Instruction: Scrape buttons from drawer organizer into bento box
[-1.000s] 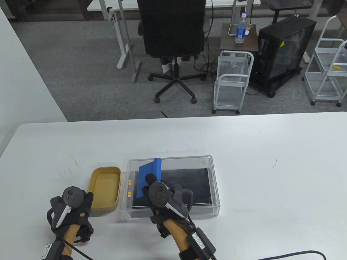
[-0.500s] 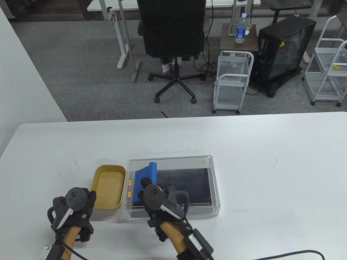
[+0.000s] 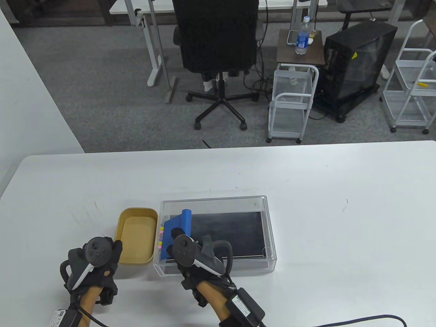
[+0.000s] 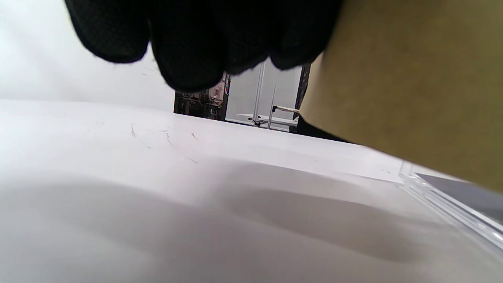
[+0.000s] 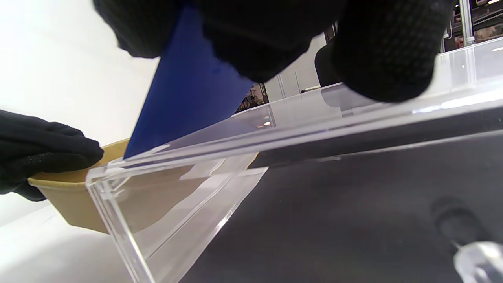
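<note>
A clear drawer organizer with a dark floor sits on the white table. Several small pink and yellow buttons lie in a row against its left wall. My right hand holds a blue scraper inside the organizer, its blade just right of the buttons; the scraper also shows in the right wrist view. A tan bento box stands against the organizer's left side. My left hand grips the box's near corner, as the right wrist view shows.
The organizer's clear near wall fills the right wrist view. The tan box side fills the right of the left wrist view. White table spreads right of and behind the organizer.
My right hand has slid the scraper left, pushing the buttons to the organizer's left wall. My left hand has moved the bento box right, against the organizer.
</note>
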`<state>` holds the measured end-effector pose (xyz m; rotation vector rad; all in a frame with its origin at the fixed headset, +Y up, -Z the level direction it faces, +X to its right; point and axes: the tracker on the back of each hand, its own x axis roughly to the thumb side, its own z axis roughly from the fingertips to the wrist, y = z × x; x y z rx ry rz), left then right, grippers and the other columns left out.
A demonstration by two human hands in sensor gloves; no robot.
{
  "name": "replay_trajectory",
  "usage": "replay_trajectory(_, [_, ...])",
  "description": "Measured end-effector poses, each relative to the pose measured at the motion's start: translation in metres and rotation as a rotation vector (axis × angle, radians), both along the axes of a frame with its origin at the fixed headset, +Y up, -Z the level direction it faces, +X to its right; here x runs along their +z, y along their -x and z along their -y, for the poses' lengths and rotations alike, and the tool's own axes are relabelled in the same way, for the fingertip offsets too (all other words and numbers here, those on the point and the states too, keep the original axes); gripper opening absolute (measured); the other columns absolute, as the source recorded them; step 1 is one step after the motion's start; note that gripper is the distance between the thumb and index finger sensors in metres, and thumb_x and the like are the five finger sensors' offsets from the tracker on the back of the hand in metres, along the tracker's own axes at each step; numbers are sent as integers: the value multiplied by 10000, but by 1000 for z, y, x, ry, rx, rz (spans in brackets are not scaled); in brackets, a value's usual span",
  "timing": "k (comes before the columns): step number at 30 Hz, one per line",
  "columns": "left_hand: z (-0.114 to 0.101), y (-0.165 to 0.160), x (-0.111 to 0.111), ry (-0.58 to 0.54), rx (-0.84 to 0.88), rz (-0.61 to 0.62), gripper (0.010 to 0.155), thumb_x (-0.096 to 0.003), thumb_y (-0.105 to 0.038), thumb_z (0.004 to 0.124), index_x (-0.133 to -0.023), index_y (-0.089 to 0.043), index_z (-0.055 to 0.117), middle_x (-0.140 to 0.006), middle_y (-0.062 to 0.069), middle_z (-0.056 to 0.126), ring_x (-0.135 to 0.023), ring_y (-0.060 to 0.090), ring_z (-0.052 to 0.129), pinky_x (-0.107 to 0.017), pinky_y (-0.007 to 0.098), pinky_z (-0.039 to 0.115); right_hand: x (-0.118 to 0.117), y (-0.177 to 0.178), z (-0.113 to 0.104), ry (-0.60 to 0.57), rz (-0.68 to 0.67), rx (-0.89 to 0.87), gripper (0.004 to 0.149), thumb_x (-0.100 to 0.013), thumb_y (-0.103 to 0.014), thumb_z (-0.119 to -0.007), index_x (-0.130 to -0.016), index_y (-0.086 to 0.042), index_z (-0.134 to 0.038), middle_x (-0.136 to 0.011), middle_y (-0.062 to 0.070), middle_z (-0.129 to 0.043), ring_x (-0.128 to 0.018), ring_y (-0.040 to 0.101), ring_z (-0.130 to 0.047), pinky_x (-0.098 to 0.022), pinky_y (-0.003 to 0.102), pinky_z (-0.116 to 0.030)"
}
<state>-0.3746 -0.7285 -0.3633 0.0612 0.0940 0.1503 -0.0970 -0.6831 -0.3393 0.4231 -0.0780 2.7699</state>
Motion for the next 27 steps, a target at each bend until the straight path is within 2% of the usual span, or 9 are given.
replay_trajectory(12, [0, -2, 0, -9, -26, 1, 399, -584, -519, 628, -706, -207, 845, -827, 60, 838, -792, 357, 884, -625, 612, 713, -1, 7, 1, -12, 1, 9, 529, -547, -493, -715, -1017, -283, -589, -518, 42, -920, -91, 13, -892, -310, 368, -929])
replay_trajectory(17, [-1, -2, 1, -4, -23, -6, 397, -585, -517, 627, -703, -208, 846, -824, 59, 840, -791, 356, 885, -624, 612, 714, 1, 6, -4, -31, -8, -86, 533, -543, -495, -711, -1018, -289, -582, -529, 40, -918, -99, 15, -896, -324, 369, -928])
replay_trajectory(27, [-2, 3, 1, 7, -14, -38, 394, -587, -510, 623, -704, -208, 847, -824, 61, 842, -789, 357, 887, -623, 612, 714, 1, -2, -6, -61, 19, -64, 530, -543, -496, -711, -1016, -296, -578, -533, 37, -916, -104, 13, -899, -332, 369, -928])
